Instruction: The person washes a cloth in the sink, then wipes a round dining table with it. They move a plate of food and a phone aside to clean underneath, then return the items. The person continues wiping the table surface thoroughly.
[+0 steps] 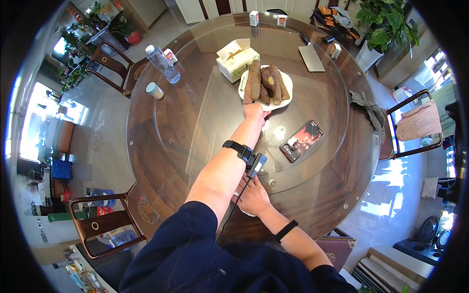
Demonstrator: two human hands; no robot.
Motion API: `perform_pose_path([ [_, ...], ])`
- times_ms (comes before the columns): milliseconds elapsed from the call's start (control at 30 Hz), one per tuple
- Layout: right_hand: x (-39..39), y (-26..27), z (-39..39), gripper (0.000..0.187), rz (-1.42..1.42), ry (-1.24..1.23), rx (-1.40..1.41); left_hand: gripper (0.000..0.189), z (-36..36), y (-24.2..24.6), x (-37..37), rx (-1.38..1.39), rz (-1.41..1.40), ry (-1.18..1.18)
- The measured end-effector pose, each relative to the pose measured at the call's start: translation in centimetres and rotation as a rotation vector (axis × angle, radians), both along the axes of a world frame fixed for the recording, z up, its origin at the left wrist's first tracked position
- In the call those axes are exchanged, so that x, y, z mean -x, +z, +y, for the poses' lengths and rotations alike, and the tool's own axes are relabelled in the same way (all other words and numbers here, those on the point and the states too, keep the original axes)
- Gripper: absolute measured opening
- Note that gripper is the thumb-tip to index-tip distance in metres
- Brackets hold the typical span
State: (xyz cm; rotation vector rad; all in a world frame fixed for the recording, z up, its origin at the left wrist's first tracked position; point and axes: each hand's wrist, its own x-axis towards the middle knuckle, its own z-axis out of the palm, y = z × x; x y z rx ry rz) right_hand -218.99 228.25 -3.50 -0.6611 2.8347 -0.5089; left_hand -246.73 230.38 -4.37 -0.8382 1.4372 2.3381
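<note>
My left hand (255, 112) reaches far over the round glass-topped table and grips the near rim of a white plate (287, 78). Several long brown root vegetables (255, 80), which look like yams, lie on the plate, with a purplish one (268, 77) showing a yellow spot among them. Close to the table's near edge, my right hand (254, 196) rests flat with its fingers spread, over something white (248, 213) that is mostly hidden under it. A smartphone (301, 141) with a lit screen lies right of my left forearm.
A tissue box (238, 62) stands behind the plate at left. A cleaver (311, 58) lies at the far right. A plastic bottle (163, 64) and a small lidded jar (155, 91) are at left. A grey cloth (368, 108) hangs at the right edge. Wooden chairs (106, 216) surround the table.
</note>
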Motion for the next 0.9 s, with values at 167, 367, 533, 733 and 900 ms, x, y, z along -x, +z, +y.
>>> perform_pose_path([
  [167,-0.4,0.5,0.1,0.066,-0.077,0.013,0.038,0.045,0.0,0.4,-1.0,0.015,0.014,0.027],
  [367,0.4,2.2,1.4,0.058,0.027,0.070,0.107,0.036,-1.2,0.8,-1.9,0.035,0.098,-0.120],
  [533,3.3,5.5,5.8,0.017,0.111,0.031,0.117,0.037,-2.6,1.1,-2.3,0.001,0.167,-0.234],
  [733,17.1,8.1,15.1,0.032,0.199,-0.819,0.731,0.043,-3.3,1.1,-2.6,-0.032,0.040,-0.395],
  [900,28.1,7.6,19.0,0.066,-0.368,-1.156,0.937,0.042,-5.4,1.4,-3.8,0.124,0.017,-0.484],
])
